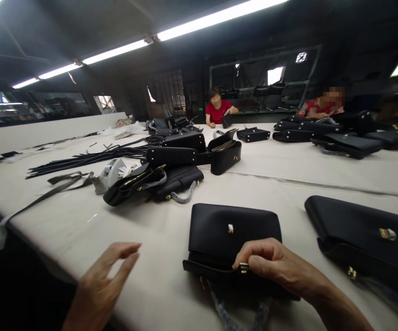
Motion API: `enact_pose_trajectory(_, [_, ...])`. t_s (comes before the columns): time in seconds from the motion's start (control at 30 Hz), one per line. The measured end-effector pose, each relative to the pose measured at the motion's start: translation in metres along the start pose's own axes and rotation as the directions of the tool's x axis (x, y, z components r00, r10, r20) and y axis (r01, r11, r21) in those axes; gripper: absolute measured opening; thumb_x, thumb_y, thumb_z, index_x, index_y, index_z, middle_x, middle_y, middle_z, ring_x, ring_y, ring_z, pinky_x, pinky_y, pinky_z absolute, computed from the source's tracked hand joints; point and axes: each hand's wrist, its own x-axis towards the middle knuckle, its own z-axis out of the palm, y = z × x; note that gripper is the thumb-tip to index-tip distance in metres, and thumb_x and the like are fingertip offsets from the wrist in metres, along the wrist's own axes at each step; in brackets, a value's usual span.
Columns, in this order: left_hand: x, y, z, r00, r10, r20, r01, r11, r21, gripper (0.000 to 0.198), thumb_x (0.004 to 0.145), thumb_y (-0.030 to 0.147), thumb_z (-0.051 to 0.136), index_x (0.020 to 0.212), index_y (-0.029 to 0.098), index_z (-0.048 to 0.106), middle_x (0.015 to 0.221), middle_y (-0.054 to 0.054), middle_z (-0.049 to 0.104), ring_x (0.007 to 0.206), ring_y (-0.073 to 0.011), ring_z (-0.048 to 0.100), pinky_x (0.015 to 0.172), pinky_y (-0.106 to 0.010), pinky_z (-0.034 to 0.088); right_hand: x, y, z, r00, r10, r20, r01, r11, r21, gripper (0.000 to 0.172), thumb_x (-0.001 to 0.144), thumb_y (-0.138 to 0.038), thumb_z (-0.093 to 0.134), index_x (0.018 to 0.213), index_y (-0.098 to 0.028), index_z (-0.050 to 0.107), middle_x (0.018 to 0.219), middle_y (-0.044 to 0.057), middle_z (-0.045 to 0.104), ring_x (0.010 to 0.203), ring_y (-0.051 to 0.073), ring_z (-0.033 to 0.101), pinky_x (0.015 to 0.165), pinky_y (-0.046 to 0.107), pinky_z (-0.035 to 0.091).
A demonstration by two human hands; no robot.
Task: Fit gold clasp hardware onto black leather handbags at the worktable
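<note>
A black handbag (233,232) lies flat on the pale table (82,220) right in front of me, with a small metal fitting on its flap. My right hand (271,264) rests on its near edge, fingers curled and pinching a small gold clasp (243,267). My left hand (104,280) hovers open over the table's near edge, left of the bag, fingers apart and touching nothing.
Another black bag (364,239) lies to the right. A heap of black bags (171,172), a tape dispenser (107,174) and a bundle of black straps (88,158) sit at centre left. More bags (343,138) lie far right. Two people sit at the far end.
</note>
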Motion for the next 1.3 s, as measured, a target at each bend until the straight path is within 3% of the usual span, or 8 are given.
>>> enact_pose_trajectory(0.1, [0.035,0.069,0.060,0.923,0.169,0.345,-0.105,0.975,-0.195,0.017,0.092,0.031,0.054,0.092,0.025,0.070,0.090,-0.001,0.070,0.084,-0.0172,0.066,0.075,-0.025,0.051,0.000,-0.001,0.001,1.000,-0.010,0.026,0.010,1.000,0.016,0.051,0.081,-0.063,0.065,0.091,-0.014,0.073,0.071,0.000,0.056,0.064,0.011,0.041,0.059,0.024,0.030])
enact_pose_trajectory(0.17, [0.054,0.102,0.095,0.864,0.188,0.467,-0.093,0.971,-0.220,0.019,0.092,0.025,0.052,0.094,0.024,0.070,0.093,-0.002,0.071,0.087,-0.0174,0.065,0.079,-0.027,0.050,0.000,-0.001,0.001,0.999,-0.024,0.028,0.024,1.000,0.017,0.048,0.081,-0.060,0.066,0.090,-0.014,0.073,0.071,0.000,0.056,0.064,0.011,0.039,0.058,0.024,0.028])
enact_pose_trajectory(0.33, [0.076,0.132,0.141,0.780,0.131,0.612,-0.149,0.989,-0.023,0.026,0.093,0.029,0.049,0.082,0.022,0.072,0.084,-0.002,0.073,0.080,-0.0201,0.066,0.071,-0.030,0.045,-0.001,-0.005,0.002,0.999,-0.018,0.026,0.018,0.999,0.028,0.036,0.082,-0.050,0.068,0.086,-0.014,0.073,0.069,-0.002,0.055,0.063,0.010,0.039,0.057,0.024,0.028])
enact_pose_trajectory(0.47, [0.077,0.136,0.149,0.741,0.109,0.662,-0.188,0.981,0.049,0.019,0.088,0.033,0.058,0.076,0.026,0.072,0.079,0.001,0.073,0.077,-0.0202,0.065,0.069,-0.029,0.041,-0.002,-0.008,0.004,1.000,0.012,0.027,-0.013,0.999,0.050,0.031,0.080,-0.045,0.071,0.085,-0.014,0.072,0.069,-0.002,0.056,0.063,0.010,0.041,0.056,0.023,0.029])
enact_pose_trajectory(0.7, [0.080,0.133,0.153,0.701,0.066,0.710,-0.112,0.994,0.018,0.013,0.084,0.028,0.058,0.075,0.024,0.068,0.072,0.002,0.070,0.068,-0.0177,0.063,0.058,-0.025,0.039,-0.001,-0.010,0.005,1.000,0.012,0.019,-0.013,0.998,0.057,0.028,0.080,-0.042,0.071,0.086,-0.014,0.072,0.071,-0.002,0.058,0.063,0.010,0.042,0.056,0.022,0.030])
enact_pose_trajectory(1.03, [0.067,0.126,0.149,0.689,0.234,0.686,-0.284,0.958,-0.042,0.008,0.092,0.022,0.048,0.087,0.021,0.055,0.085,0.000,0.066,0.076,-0.0179,0.060,0.068,-0.029,0.039,0.001,-0.006,0.002,1.000,-0.016,0.017,0.015,0.999,0.048,0.032,0.083,-0.046,0.068,0.088,-0.014,0.070,0.069,-0.003,0.053,0.063,0.010,0.039,0.058,0.022,0.030])
enact_pose_trajectory(1.17, [0.059,0.113,0.140,0.619,0.340,0.708,-0.376,0.920,-0.113,0.011,0.096,0.026,0.045,0.088,0.021,0.050,0.083,0.001,0.061,0.073,-0.0159,0.057,0.066,-0.027,0.038,0.004,-0.005,-0.001,0.998,-0.059,0.021,0.059,0.998,-0.010,0.031,0.081,-0.048,0.069,0.089,-0.018,0.072,0.084,0.000,0.063,0.077,0.015,0.052,0.069,0.024,0.040])
enact_pose_trajectory(1.3, [0.052,0.108,0.125,0.499,0.393,0.773,-0.400,0.895,-0.197,0.009,0.096,0.025,0.047,0.088,0.021,0.051,0.082,0.002,0.060,0.070,-0.0141,0.055,0.063,-0.026,0.037,0.005,-0.004,0.000,0.992,-0.117,0.034,0.121,0.985,-0.125,0.031,0.069,-0.046,0.081,0.087,-0.023,0.074,0.106,0.001,0.065,0.103,0.024,0.056,0.090,0.029,0.042])
